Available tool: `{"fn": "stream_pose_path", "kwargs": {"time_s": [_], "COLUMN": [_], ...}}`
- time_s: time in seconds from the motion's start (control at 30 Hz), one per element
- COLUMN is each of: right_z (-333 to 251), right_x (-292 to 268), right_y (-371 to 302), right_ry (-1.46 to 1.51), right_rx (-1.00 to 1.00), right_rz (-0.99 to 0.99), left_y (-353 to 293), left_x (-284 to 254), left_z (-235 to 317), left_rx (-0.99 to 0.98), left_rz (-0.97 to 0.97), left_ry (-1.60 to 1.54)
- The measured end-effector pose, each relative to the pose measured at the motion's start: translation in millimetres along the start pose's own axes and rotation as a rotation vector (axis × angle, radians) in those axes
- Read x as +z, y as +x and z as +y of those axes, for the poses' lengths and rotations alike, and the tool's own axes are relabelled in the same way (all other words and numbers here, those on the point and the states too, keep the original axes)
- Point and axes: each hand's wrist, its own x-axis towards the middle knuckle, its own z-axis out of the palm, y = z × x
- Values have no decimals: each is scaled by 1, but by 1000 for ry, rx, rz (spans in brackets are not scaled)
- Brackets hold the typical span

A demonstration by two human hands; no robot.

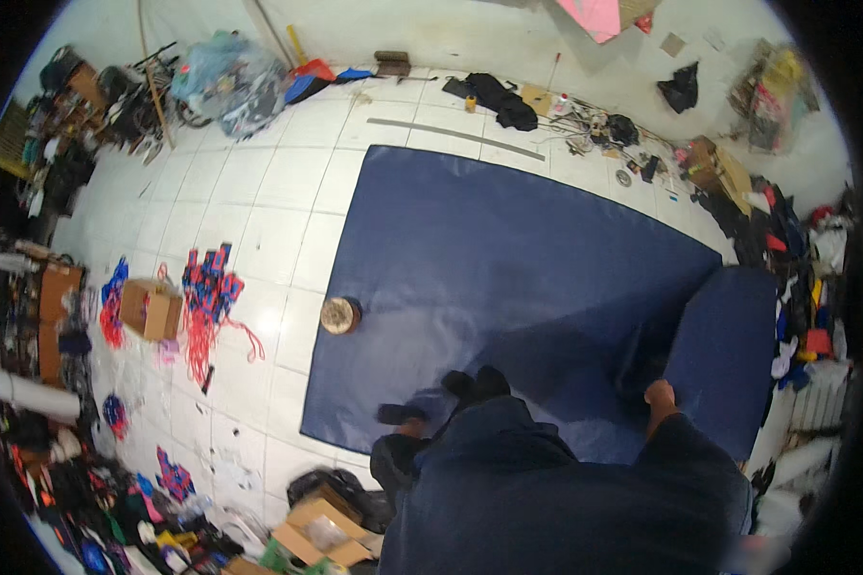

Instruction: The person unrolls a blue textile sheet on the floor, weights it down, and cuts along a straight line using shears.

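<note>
A large dark blue sheet [451, 249] of smooth, vinyl-like material lies flat on the floor, its right end turned back into a thick roll or fold [724, 355]. My right hand [659, 393] is closed at the inner edge of that rolled part. Low on the left, my left hand [410, 427] is close above the sheet, partly hidden by my sleeve. A small dark shape [393, 414] shows at its fingers, too blurred to name. My dark shoes [478, 382] are on the sheet between my hands. A round spool-like block [339, 315] rests on the sheet's left edge.
Left on the white tiles are a cardboard box [151, 309] and a pile of red-and-blue straps [211, 287]. A long grey strip [455, 138] lies beyond the sheet. An open carton [321, 529] and black bag [340, 494] stand behind my left. Clutter lines the walls.
</note>
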Motion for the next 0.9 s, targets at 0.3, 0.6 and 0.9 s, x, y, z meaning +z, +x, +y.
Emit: {"fn": "stream_pose_path", "kwargs": {"time_s": [0.3, 0.6, 0.9], "right_z": [-212, -430, -590], "right_x": [-18, -21, -64], "right_y": [-192, -317, -390], "right_ry": [363, 548, 815], "right_rx": [207, 226, 393], "right_rz": [186, 194, 216], "left_y": [215, 430, 580], "left_x": [-257, -490, -495], "left_z": [177, 653, 825], "left_rx": [119, 827, 2031], "left_rz": [-6, 78, 85], "left_ry": [219, 156, 1520]}}
